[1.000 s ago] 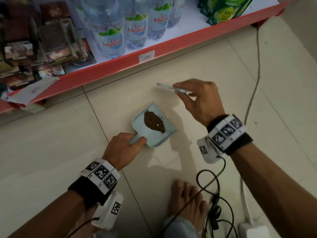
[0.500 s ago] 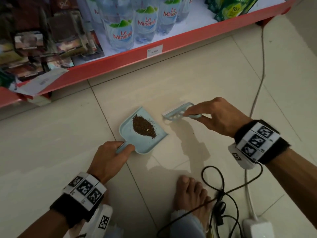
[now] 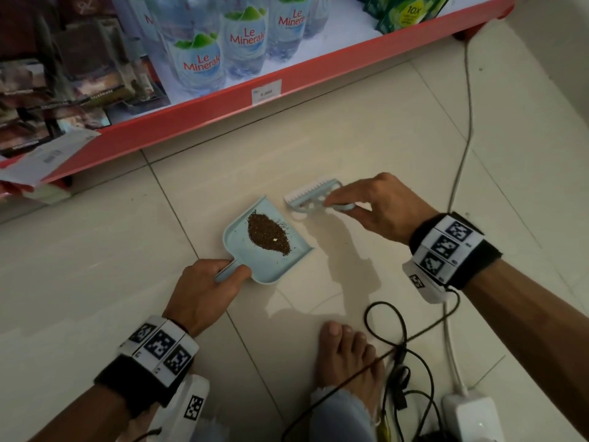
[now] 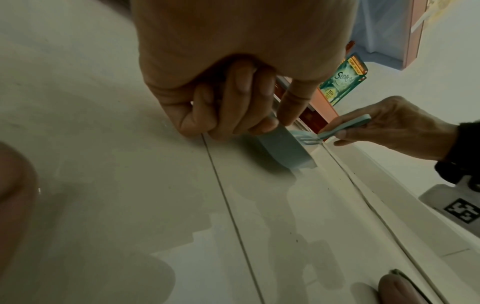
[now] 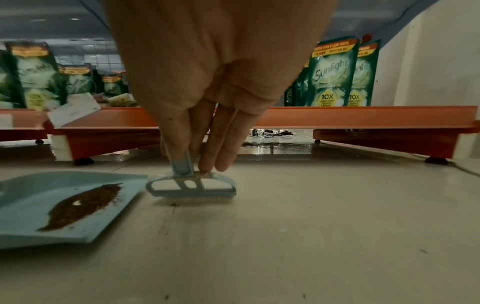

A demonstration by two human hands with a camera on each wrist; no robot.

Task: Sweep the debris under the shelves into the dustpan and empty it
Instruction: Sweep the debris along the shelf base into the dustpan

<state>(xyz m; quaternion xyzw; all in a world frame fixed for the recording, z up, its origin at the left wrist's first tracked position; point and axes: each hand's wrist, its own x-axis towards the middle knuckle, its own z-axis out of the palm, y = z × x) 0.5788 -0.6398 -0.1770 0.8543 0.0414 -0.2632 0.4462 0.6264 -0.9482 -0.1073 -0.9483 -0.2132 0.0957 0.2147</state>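
A small pale blue dustpan lies on the tiled floor with a heap of brown debris in it. My left hand grips its handle from the near side. A little blue hand brush stands bristles down on the floor just right of the pan's open edge, and my right hand pinches its handle. The right wrist view has the brush beside the dustpan and more dark debris under the shelf. In the left wrist view my fingers curl round the handle.
A red shelf base runs across the far side, carrying water bottles and green pouches. My bare foot rests close behind. Black cables and a white power adapter lie at the near right.
My right hand lowered the brush from above the pan to the floor at the pan's right edge. The left hand has kept hold of the dustpan handle.
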